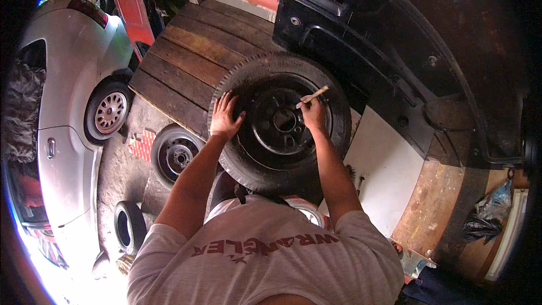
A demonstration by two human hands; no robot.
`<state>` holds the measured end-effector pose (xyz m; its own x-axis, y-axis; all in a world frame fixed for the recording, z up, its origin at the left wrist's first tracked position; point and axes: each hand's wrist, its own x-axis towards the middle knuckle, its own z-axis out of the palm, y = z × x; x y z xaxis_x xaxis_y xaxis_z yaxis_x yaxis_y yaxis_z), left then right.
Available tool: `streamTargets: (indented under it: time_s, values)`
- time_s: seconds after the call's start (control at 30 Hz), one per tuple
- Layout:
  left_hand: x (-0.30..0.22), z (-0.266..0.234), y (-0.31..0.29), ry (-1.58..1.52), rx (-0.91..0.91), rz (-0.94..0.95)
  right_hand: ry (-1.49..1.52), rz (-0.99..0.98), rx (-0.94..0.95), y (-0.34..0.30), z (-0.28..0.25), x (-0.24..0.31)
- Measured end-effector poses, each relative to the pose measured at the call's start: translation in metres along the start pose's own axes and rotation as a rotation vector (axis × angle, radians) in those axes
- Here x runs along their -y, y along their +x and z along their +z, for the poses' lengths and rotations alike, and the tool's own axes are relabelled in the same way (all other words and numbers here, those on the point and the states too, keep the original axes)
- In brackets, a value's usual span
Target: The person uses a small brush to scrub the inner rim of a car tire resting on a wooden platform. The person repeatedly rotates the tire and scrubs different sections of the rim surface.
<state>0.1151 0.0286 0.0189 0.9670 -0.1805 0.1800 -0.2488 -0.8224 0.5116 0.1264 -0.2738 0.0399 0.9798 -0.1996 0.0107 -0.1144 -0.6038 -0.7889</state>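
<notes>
"Wooden planks (183,51) make a dark surface on the far side, a little to the left. What is on the left of them?"

"A silver car (73,101), standing on a rough floor (113,178). Its wheel with the pale rim is turned toward us."

"And where is the big wheel (248,161)?"

"It is in the middle, just in front of the person, with its black rim (265,147) facing up to the view. It covers the near right part of the planks."

"How are the two hands?"

"The left hand (226,118) is open, with the fingers spread, and it lies on the left side of the tyre. The right hand (313,116) is closed around a thin pale stick (317,94), over the right part of the rim. One end of the stick points to the far right. I cannot tell if its other end touches the rim."

"What else is near?"

"To the left, on the floor, lies a smaller wheel (164,155), beside a red checked piece (142,144). Nearer to us is a loose tyre (123,231). On the right I see a white board (384,164), and beyond it a large black panel (361,39)."
</notes>
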Motion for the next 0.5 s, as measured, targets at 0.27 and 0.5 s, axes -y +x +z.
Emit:
streamTargets:
  time_s: [0.27,0.5]
  values:
    - [0.002,0.002,-0.001,0.006,-0.006,-0.002,-0.122,-0.108,0.204,-0.004,0.004,0.019]
    - [0.001,0.002,-0.001,0.026,0.017,-0.013,-0.193,-0.143,0.211,-0.010,-0.019,0.018]
